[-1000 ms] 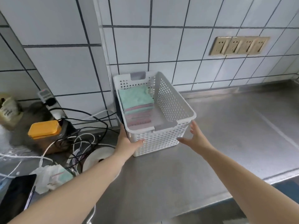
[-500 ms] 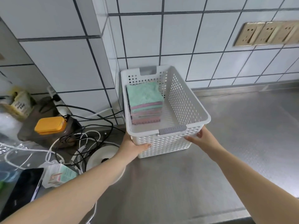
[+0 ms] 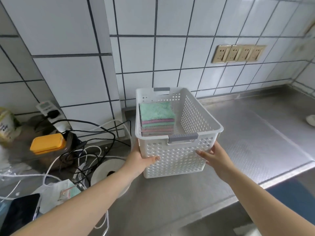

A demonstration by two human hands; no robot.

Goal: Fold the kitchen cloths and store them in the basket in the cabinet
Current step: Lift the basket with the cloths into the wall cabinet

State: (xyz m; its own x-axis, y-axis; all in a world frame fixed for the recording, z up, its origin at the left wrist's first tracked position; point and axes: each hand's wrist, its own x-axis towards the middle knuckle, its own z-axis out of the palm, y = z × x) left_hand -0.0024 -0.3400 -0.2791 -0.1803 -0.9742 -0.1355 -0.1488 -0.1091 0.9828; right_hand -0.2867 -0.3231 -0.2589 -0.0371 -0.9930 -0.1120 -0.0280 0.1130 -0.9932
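Head view, basket: white perforated basket (image 3: 177, 138) is sitting between the two hands, its base appearing to rest on the steel tabletop (image 3: 170, 198); cannot tell if it is already clearing the surface.
Head view, cloths: folded cloths (image 3: 156, 119) are lying stacked inside the basket, on the left-hand side, green one on top, pink and green edges showing below.
Left hand: left hand (image 3: 141, 160) is gripping the basket's near left corner, thumb curled across the front wall, fingers hidden behind the side.
Right hand: right hand (image 3: 214, 155) is pressing the near right corner, fingers laid fairly straight along the front wall.
Beside left hand: tangled cables (image 3: 88, 147) and a yellow box (image 3: 48, 143) are lying just outside it.
Step (judged): folding looks finished; basket is being taken up for storage.
Next move (judged): calls for an even two-handed lift, keeping the basket level so the stack is not sliding, then carrying to the cabinet, which is not in view.
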